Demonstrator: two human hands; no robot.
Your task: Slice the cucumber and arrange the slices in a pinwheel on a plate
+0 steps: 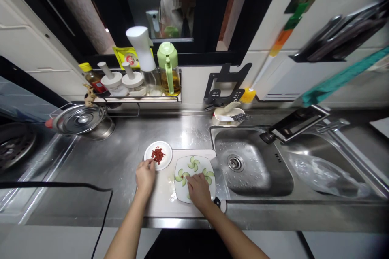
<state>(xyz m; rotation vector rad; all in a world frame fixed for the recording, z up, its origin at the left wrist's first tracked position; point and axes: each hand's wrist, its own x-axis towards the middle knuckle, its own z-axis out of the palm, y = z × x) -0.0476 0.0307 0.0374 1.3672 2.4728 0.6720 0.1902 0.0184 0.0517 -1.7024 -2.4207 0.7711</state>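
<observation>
My left hand (145, 178) is at the near rim of a small round white plate (168, 162), its fingers pinched together by the chopped red pieces (158, 154). Whatever sits between those fingertips is too small to make out. Over a squarish white plate (180, 192), my right hand (199, 191) reaches in with one digit stretched toward a red bit at the centre of a pinwheel of green-edged slices (181, 177). No object shows in that hand. More pinwheels of slices (193, 164) lie on the plate, some partly covered by my hand. Beneath both plates is a white cutting board (161, 206).
A black handle (217, 202) pokes out beside the squarish plate. To the right is a steel sink (255, 162); a lidded pot (100, 127) stands left. Seasoning jars (133, 83) and an oil bottle (168, 68) line the back shelf. A black cable (105, 218) hangs at front left.
</observation>
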